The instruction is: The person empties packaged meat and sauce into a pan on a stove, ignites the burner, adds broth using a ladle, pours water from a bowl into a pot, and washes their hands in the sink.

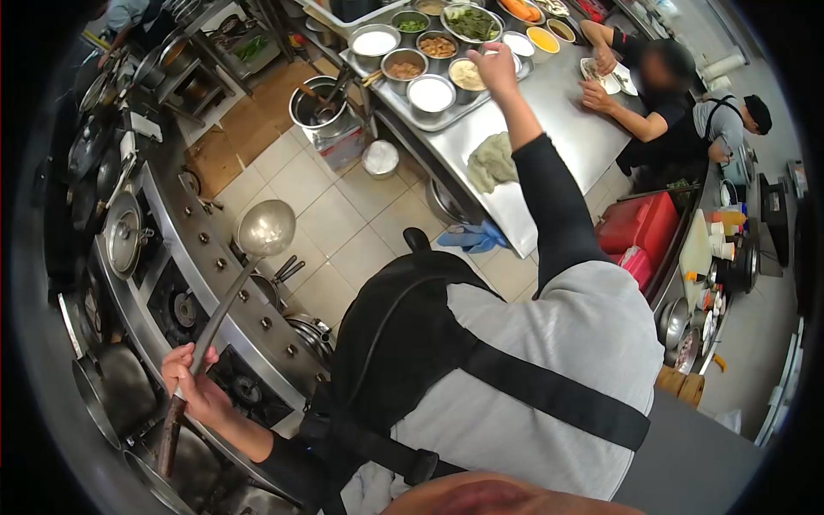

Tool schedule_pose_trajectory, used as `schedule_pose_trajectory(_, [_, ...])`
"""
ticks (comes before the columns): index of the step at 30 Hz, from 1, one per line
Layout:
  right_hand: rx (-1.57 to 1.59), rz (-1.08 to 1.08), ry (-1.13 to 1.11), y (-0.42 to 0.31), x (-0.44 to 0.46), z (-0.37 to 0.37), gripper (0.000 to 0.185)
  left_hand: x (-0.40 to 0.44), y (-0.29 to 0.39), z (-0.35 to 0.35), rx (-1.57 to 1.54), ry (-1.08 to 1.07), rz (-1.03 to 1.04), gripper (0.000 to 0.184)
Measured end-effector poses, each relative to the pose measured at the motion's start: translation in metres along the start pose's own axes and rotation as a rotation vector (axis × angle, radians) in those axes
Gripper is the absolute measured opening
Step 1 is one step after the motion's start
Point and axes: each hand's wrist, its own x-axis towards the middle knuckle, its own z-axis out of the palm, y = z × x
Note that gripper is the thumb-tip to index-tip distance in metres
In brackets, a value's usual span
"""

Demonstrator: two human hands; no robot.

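In the head view: left hand (193, 382), grasping a ladle (267, 228) by its handle, above the stove (206, 253); right hand (496, 70), fingers curled, is at a bowl of pale food (467, 77), its hold unclear. Advisable: ladle steady, fingertips gathered over the bowl.

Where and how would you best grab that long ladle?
Probably grip the ladle by its brown end, coming from the side away from the round bowl; that end is slim, straight and juts out past the left hand.
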Motion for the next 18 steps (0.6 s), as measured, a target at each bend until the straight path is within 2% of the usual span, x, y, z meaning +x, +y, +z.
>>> schedule_pose_trajectory(1, [-0.067,-0.028,0.004,0.013,0.021,-0.009,0.049,0.009,0.003,0.014,0.000,-0.098,0.057,0.022])
schedule_pose_trajectory(3, [-0.151,-0.039,-0.294,0.028,0.049,-0.023,0.051,0.023,0.013,0.044,0.054,-0.201,0.087,0.023])
schedule_pose_trajectory(4, [-0.147,-0.150,-0.445,0.036,0.060,-0.024,0.044,0.028,0.017,0.061,0.051,-0.214,0.092,0.023])
schedule_pose_trajectory(7, [-0.260,-0.227,-0.665,0.039,0.082,-0.032,0.039,0.038,0.032,0.117,0.001,-0.238,0.131,0.026])
schedule_pose_trajectory(11, [-0.164,-0.352,-0.575,0.019,0.065,-0.059,0.035,0.049,0.040,0.160,-0.026,-0.310,0.136,0.028])
schedule_pose_trajectory(14, [-0.047,-0.359,-0.564,0.018,0.057,-0.070,0.032,0.061,0.046,0.185,-0.061,-0.411,0.142,0.027])
schedule_pose_trajectory(17, [0.135,-0.238,-0.559,0.036,0.057,-0.074,0.029,0.073,0.046,0.196,-0.076,-0.475,0.140,0.026])
schedule_pose_trajectory(18, [0.305,-0.169,-0.528,0.044,0.055,-0.074,0.030,0.077,0.045,0.200,-0.090,-0.491,0.141,0.026])
